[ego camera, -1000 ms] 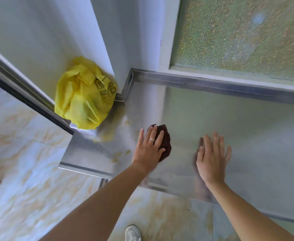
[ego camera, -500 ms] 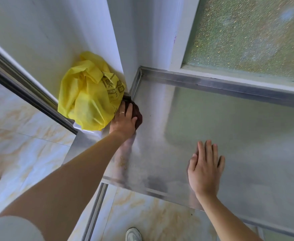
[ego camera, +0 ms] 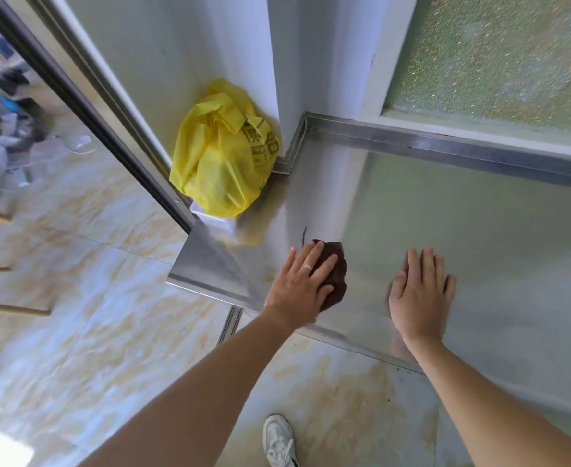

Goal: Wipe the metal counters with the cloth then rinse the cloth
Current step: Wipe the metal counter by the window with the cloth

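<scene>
The left hand (ego camera: pixel 299 287) presses the dark brown cloth (ego camera: pixel 334 270) flat against the metal tabletop (ego camera: pixel 446 230) near its front edge, fingers straight and slightly spread. The right hand (ego camera: pixel 418 294) rests palm-down just beside it (fingers straight, close together). A yellow bag (ego camera: pixel 221 153) sits at the back-left corner.

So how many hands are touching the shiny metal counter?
2. The left hand presses the dark cloth near the counter's front edge; the right hand lies flat on bare metal just beside it.
</scene>
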Demonstrator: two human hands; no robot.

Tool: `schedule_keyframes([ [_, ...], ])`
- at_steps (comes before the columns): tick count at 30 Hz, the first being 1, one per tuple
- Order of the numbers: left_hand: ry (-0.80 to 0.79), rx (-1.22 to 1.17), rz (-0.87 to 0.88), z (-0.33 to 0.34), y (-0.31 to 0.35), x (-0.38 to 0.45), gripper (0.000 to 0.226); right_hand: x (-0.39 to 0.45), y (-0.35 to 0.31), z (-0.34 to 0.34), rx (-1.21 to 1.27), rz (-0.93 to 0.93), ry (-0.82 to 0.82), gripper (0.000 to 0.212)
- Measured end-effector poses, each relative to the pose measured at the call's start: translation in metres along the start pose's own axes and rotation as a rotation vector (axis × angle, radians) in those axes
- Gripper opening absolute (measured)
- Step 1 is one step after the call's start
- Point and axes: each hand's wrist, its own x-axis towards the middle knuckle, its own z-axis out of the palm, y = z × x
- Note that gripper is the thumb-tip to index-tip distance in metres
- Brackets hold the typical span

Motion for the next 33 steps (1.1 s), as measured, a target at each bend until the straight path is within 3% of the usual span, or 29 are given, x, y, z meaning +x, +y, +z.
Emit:
schedule_keyframes([
  [8, 0.038, 0.002, -0.242, -0.016, -0.12, -0.06, 0.063, -0.012, -0.006, 0.0, 0.031, 0.034, -0.035, 0.056],
  [12, 0.07, -0.062, -0.353, -0.018, -0.137, -0.06, 0.064, -0.013, -0.007, 0.0, 0.015, 0.03, -0.018, 0.055],
  [16, 0.155, -0.164, -0.411, -0.006, -0.095, -0.049, 0.061, -0.013, -0.008, 0.002, 0.026, 0.025, 0.005, 0.053],
  [26, 0.081, -0.143, -0.163, 0.014, 0.08, -0.001, 0.059, -0.009, 0.009, -0.006, 0.385, 0.041, -0.048, 0.051],
  [33, 0.012, -0.175, -0.05, 0.033, 0.188, 0.042, 0.064, -0.002, 0.071, -0.048, 0.646, 0.065, -0.113, 0.039],
])
